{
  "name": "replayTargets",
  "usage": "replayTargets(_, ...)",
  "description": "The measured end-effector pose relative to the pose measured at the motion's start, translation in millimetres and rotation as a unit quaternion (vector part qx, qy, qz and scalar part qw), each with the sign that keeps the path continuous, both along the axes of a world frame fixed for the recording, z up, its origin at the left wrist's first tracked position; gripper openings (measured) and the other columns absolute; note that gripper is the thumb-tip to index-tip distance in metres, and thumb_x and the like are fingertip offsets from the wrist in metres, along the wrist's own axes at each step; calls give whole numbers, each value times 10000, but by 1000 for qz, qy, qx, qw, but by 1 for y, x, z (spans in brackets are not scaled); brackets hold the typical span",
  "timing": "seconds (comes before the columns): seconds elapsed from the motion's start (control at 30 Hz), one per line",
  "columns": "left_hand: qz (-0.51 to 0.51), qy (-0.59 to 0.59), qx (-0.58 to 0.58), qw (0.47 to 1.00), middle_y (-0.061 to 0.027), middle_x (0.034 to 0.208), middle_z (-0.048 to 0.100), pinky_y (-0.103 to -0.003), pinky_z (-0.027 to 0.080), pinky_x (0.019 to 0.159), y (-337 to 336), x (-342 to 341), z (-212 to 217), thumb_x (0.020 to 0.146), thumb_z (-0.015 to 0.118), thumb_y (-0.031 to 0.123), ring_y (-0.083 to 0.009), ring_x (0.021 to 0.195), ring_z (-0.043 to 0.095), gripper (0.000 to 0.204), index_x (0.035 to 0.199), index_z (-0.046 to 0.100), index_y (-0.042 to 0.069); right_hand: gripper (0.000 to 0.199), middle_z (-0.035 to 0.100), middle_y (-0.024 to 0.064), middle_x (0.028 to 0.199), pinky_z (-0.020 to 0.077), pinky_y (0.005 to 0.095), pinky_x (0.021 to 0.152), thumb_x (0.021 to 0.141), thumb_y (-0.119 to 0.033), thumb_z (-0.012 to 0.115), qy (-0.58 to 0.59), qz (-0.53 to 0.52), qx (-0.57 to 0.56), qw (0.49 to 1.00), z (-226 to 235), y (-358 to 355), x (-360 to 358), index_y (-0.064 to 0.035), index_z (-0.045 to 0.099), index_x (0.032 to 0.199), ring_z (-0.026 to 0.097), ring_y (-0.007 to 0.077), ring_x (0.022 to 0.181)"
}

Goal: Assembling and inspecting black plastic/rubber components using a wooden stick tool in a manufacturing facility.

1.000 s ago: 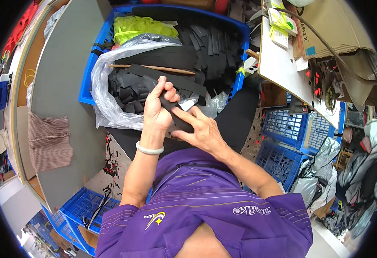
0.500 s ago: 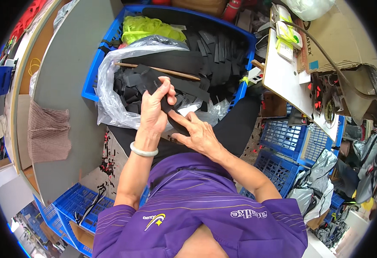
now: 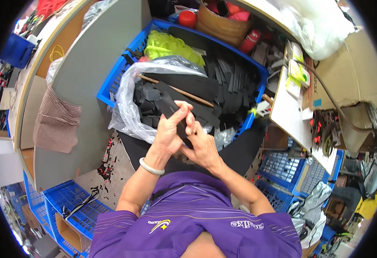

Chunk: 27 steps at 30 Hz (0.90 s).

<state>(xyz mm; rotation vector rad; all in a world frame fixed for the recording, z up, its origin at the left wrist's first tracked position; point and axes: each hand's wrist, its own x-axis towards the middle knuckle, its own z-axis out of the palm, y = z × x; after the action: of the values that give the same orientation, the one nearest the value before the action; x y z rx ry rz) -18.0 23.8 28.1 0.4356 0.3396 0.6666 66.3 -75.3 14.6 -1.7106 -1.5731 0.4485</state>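
Nearest is 1 purple shirt (image 3: 188, 198), with 2 bare hands out beyond it; 1 pale bangle (image 3: 151, 167) rings the left wrist. The left hand (image 3: 172, 129) has its fingers curled around 1 black strip (image 3: 182, 130), the thumb laid along it. The right hand (image 3: 202, 147) grasps the strip's nearer part between thumb and fingers. This strip looks flat, narrow and dark, partly hidden by both hands. Its long axis slants, the far end pointing toward the far left corner of 1 blue crate (image 3: 106, 92), the near end toward the right hand. It is held above the crate's near edge.

Toward the crate's left edge, 1 clear plastic bag (image 3: 122, 92) gapes around small black pieces (image 3: 147, 96), too overlapped to count. Past these, 1 wooden stick (image 3: 193, 96) slants across, its right end nearer. Long black strips (image 3: 231, 77), also uncountable, lie toward the right edge, and 1 yellow-green bundle (image 3: 171, 46) sits by the far left corner. Beyond the far edge stands 1 round brown tub (image 3: 220, 26).
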Motion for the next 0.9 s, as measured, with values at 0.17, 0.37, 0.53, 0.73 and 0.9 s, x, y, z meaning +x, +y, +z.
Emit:
replayTargets(0.17,-26,-1,-4,1000,-59,570,504,-268,393,469,-10,4,0,901,574,211,-146,444,449,202,887,548,12,394,554,146,878,508,417,559,632,-88,715,26,-18,11,999,-12,-12,0,-35,534,978,609,362,680)
replayTargets(0.37,-30,62,133,989,-34,582,517,-228,404,482,-18,9,30,895,593,176,-86,477,467,195,913,574,-17,380,570,120,757,479,380,559,570,-80,743,57,-36,83,994,-25,1,5,-59,538,889,585,309,620)
replayTargets(0.53,67,135,261,953,19,612,509,-195,369,517,-13,4,38,829,685,152,-36,554,456,168,815,579,21,423,560,113,948,466,349,720,587,-189,808,9,-35,179,983,4,-38,26,-85,687,978,566,249,841)
replayTargets(0.73,45,270,547,791,-41,618,484,-261,371,487,-19,9,39,718,751,81,-117,527,429,236,757,525,22,246,548,70,782,411,245,543,674,-162,786,175,-104,214,955,117,-22,44,-14,640,805,528,148,647)
replayTargets(0.9,-102,215,469,851,-23,649,523,-240,378,512,-18,0,41,731,733,83,-120,553,472,202,812,561,13,157,544,63,695,367,230,473,698,-53,738,153,13,100,983,118,-10,58,2,596,735,487,116,549)
